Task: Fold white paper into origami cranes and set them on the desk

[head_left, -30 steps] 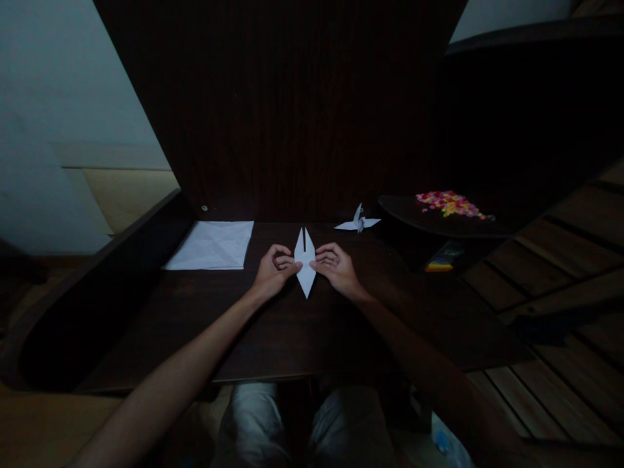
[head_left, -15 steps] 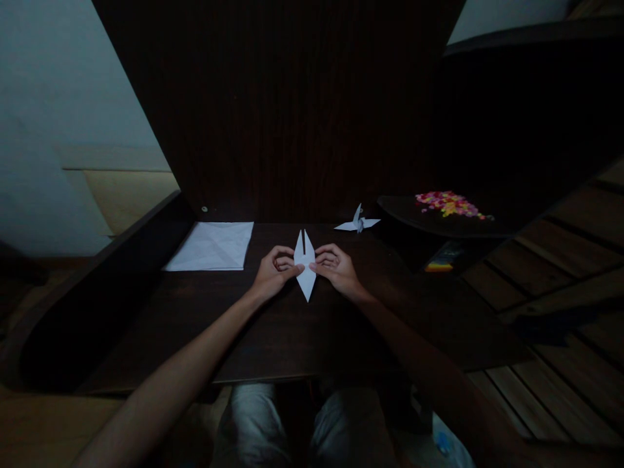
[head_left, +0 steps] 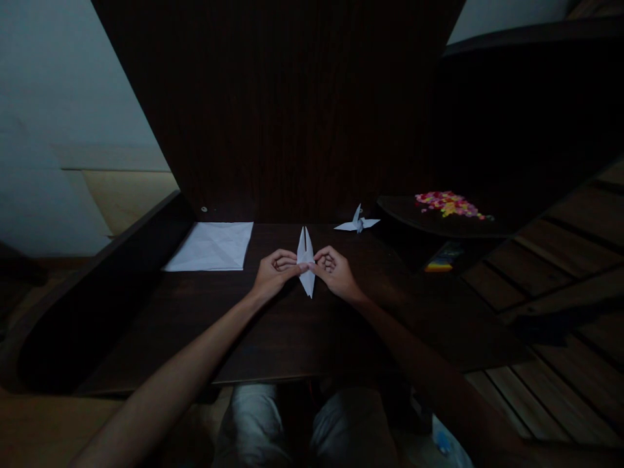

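A white folded paper [head_left: 307, 281], long and pointed at both ends, stands between my hands over the dark desk. Its far end is split by a narrow slit into two points. My left hand [head_left: 275, 270] pinches its left edge, thumb on the near face and fingers curled at the side. On the opposite edge, my right hand [head_left: 336, 270] grips in the same way. Both thumbs nearly meet at the paper's middle. Behind my right hand, a finished white paper crane [head_left: 359, 221] rests at the back of the desk.
Creased white paper sheets [head_left: 212, 247] lie at the left of the desk [head_left: 273, 338]. Small pink and yellow pieces [head_left: 451, 204] are heaped on a raised dark shelf [head_left: 409, 211] at right. Below it sits an object with a yellow-orange edge [head_left: 439, 267]. A dark panel [head_left: 292, 117] rises behind.
The folded paper looks narrower, and its near tip now shows as parted points. Both thumbs have moved closer together at its middle.
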Motion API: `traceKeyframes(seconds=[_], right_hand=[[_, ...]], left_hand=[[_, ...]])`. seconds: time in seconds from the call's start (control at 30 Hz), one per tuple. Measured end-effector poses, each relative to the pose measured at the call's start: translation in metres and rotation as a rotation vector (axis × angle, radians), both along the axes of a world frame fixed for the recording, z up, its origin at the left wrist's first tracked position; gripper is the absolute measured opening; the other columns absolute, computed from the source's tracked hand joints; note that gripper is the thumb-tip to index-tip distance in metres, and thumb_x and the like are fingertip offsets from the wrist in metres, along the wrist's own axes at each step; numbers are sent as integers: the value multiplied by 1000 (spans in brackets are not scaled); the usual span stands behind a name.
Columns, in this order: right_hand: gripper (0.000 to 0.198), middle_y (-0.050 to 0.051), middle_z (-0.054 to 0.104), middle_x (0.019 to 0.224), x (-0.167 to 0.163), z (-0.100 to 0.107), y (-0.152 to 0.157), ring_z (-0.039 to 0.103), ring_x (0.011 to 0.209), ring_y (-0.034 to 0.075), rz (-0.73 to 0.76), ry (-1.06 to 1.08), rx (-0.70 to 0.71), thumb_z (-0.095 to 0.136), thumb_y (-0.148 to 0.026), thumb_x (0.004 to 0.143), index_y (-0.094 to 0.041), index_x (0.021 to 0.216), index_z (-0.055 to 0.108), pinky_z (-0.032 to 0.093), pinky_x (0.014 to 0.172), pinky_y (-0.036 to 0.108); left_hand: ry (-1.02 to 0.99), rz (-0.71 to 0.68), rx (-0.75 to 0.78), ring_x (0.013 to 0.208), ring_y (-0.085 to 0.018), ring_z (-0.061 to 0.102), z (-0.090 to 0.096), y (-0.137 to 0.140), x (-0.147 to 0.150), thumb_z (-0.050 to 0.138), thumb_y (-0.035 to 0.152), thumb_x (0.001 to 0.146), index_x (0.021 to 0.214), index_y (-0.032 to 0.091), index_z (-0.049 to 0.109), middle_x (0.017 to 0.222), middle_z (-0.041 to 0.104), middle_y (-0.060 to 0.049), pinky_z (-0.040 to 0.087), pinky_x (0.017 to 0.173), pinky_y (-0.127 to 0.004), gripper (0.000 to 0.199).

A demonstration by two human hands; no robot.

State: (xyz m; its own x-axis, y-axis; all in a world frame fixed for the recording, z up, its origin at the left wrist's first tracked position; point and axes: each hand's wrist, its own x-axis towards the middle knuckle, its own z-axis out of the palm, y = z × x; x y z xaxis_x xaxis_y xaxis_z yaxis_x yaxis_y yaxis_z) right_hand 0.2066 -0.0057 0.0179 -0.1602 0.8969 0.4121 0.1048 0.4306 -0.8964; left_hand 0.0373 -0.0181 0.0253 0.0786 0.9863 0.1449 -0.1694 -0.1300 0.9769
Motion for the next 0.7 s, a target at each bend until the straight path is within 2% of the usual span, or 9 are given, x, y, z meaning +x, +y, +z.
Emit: traceKeyframes(seconds=[0.17, 0.23, 0.33, 0.47, 0.6, 0.7], right_hand=[[28, -3, 52, 63, 0, -2, -1, 50, 51, 8, 102, 31, -114, 66, -44, 74, -20, 79, 53, 39, 40, 18], [28, -3, 55, 64, 0, -2, -1, 52, 48, 8, 151, 60, -167, 63, -46, 76, -19, 79, 52, 39, 37, 18], [29, -2, 57, 64, -1, -1, -1, 57, 52, 11, 204, 104, -192, 62, -46, 77, -19, 76, 52, 46, 41, 21], [32, -2, 58, 68, -1, 0, -3, 58, 58, 12, 200, 105, -180, 72, -43, 68, -20, 75, 52, 52, 47, 24], [33, -2, 60, 71, 0, -1, -3, 60, 60, 12, 218, 103, -197, 75, -40, 64, -20, 75, 52, 53, 52, 25], [30, -2, 61, 67, 0, 0, -3, 60, 57, 12, 245, 122, -233, 75, -38, 65, -19, 73, 52, 53, 51, 26]], left_hand=[[-100, -40, -36, 70, -18, 65, -2, 2, -1, 72, 39, 67, 73, 12, 67, 75, 69, -6, 55, 67, -33, 28], [-129, -80, -54, 74, -21, 66, -3, 3, -2, 70, 40, 70, 72, 12, 69, 79, 70, -8, 55, 70, -36, 28], [-36, -111, 16, 84, -23, 65, -2, 1, -3, 72, 36, 69, 72, 13, 72, 86, 71, -9, 52, 81, -38, 22], [145, -108, 147, 89, -21, 64, 3, -2, -4, 75, 31, 66, 70, 17, 73, 92, 70, -9, 48, 86, -36, 15], [170, -92, 199, 83, -18, 62, 1, 0, -3, 77, 29, 62, 70, 17, 72, 89, 67, -8, 49, 76, -31, 15], [152, -44, 186, 67, -11, 57, -4, 2, -2, 80, 26, 58, 75, 15, 69, 85, 62, -4, 46, 60, -24, 23]])
